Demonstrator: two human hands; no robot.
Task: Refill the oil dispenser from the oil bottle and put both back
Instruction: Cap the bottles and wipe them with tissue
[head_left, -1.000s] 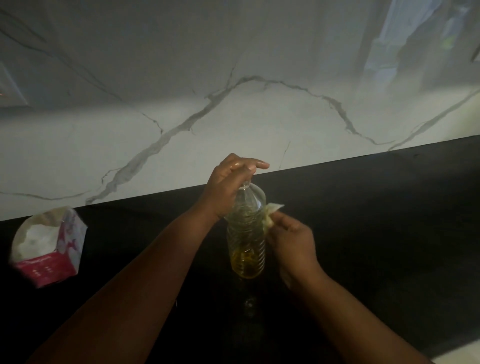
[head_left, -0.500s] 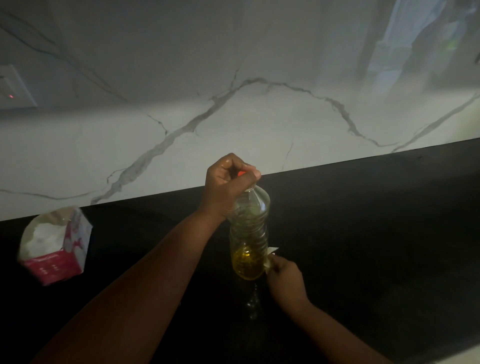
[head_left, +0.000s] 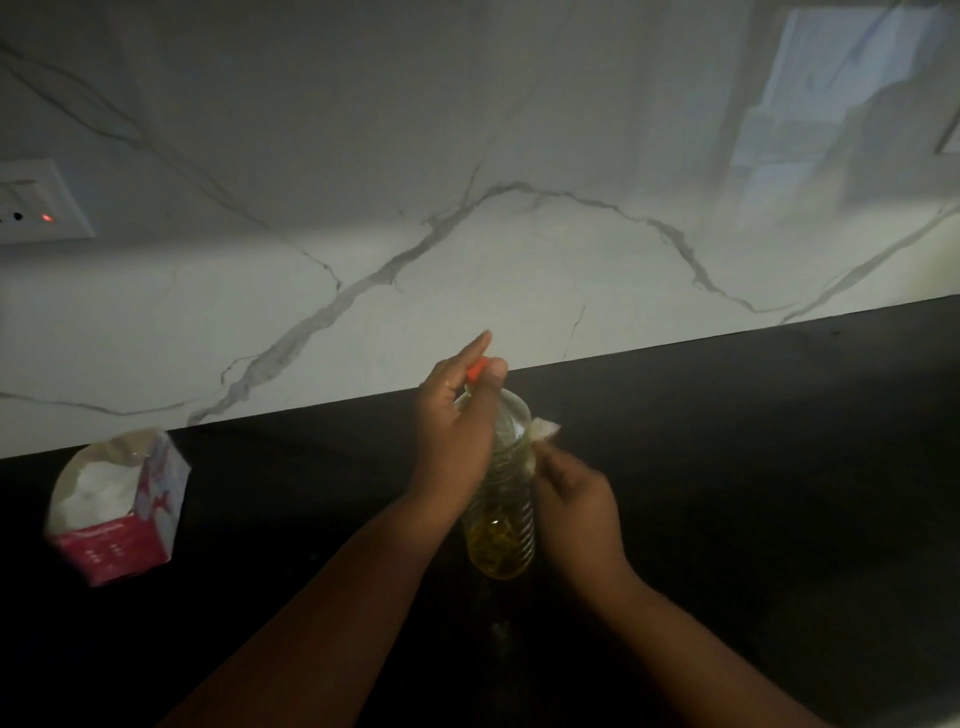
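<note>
The oil bottle (head_left: 501, 499) stands upright on the black bench (head_left: 753, 467), a little yellow oil at its bottom; the left hand (head_left: 457, 431) pinches its red cap (head_left: 476, 370); the right hand (head_left: 576, 504) presses a white tissue (head_left: 543, 430) against the bottle's shoulder; an opened pink carton (head_left: 119, 506) sits well apart at left.

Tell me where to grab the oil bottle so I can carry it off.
Grip the ribbed middle of the oil bottle from the side. It stands upright on the counter, the ribs should resist slipping, and the oil sits low.
</note>
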